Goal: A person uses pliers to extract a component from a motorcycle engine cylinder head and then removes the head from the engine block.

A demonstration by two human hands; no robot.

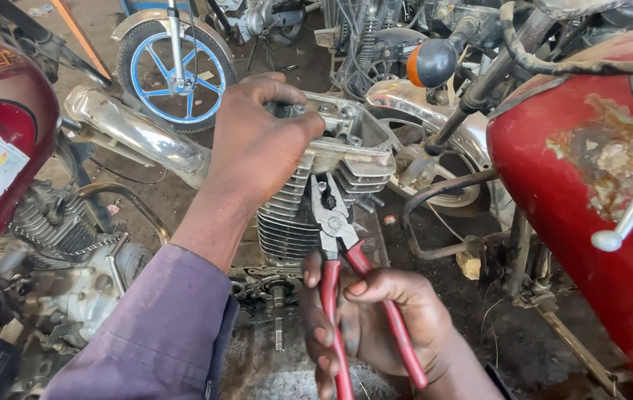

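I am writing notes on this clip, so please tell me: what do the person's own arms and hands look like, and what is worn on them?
Both hands are bare, without gloves. The left hand comes out of a loose purple-grey cloth sleeve. The right hand has dark grime on its fingers; its forearm looks bare. I see no rings or watch.

Sunlit dirt floor crowded with red motorcycles and a blue-spoked wheel.

Left arm in a loose dusty purple-grey long sleeve with darker cuff edge, left hand bare, right hand bare, grease-smudged fingers, no gloves.
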